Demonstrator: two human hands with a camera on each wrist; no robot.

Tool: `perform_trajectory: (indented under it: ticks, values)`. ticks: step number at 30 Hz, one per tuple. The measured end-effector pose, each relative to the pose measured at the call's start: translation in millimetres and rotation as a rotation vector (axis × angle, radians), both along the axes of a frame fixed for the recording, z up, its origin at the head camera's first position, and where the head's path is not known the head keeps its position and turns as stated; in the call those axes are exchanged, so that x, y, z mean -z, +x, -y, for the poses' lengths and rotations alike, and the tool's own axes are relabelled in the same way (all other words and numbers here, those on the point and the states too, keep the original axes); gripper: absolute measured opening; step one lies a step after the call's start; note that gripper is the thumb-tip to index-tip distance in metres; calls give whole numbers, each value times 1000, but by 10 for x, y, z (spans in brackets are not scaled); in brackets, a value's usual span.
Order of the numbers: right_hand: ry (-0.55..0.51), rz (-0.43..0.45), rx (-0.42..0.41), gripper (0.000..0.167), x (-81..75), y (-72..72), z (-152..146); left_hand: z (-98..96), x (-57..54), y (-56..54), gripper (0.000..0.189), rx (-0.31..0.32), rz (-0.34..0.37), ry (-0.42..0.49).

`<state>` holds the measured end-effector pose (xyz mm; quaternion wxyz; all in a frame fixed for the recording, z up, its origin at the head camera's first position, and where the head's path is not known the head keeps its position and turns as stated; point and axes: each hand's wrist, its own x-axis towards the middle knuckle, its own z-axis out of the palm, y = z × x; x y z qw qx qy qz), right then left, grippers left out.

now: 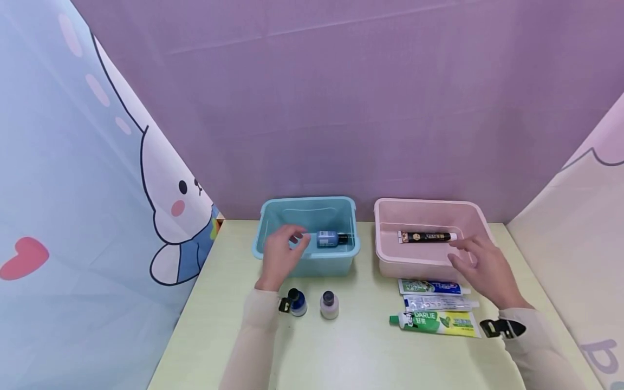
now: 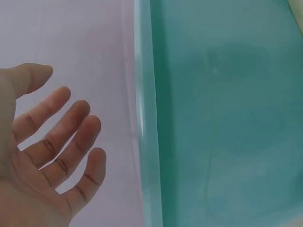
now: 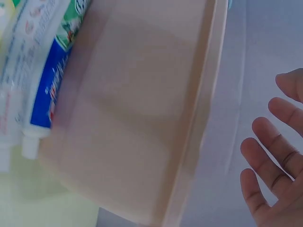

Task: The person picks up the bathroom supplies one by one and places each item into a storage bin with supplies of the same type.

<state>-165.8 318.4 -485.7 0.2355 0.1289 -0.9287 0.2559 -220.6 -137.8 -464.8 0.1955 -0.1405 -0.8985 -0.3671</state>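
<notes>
My left hand (image 1: 284, 254) hovers over the near left part of a teal basket (image 1: 306, 266), fingers relaxed and holding nothing. Inside that basket a small blue bottle with a black cap (image 1: 327, 239) lies on its side. Over the right side of a pink basket (image 1: 409, 268) is my right hand (image 1: 489, 269), its fingers loosely bent with nothing between them. A black toothpaste tube (image 1: 424, 237) lies in the pink basket, left of those fingertips. In both wrist views the fingers are spread apart beside the basket rims.
In front of the pink basket lie a blue-and-green tube (image 1: 431, 287), a white tube (image 1: 439, 303) and a green-and-yellow Darlie toothpaste tube (image 1: 439, 323). Before the teal basket stand a dark blue bottle (image 1: 298, 305) and a pale bottle (image 1: 329, 306). A purple cloth (image 1: 341, 119) hangs behind.
</notes>
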Motion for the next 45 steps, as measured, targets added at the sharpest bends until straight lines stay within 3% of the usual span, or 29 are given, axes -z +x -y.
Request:
perform_trajectory:
  ticks: [8,13,19,26,36,45]
  values:
    - [-25,32,22,22,129,152,84,-306,13,136,12,32,14,81]
    - [-34,22,41,22,245,237,100,-484,85,187,12,83,4,149]
    - [-59,32,44,18,406,344,88,-700,188,264,9,118,42,209]
    - [-59,87,51,16,542,400,23,-990,215,336,9,150,146,296]
    - [-29,241,43,14,698,441,19,-1380,386,376,9,127,317,389]
    - [20,363,68,20,823,472,-20,-1601,528,392,19,92,427,321]
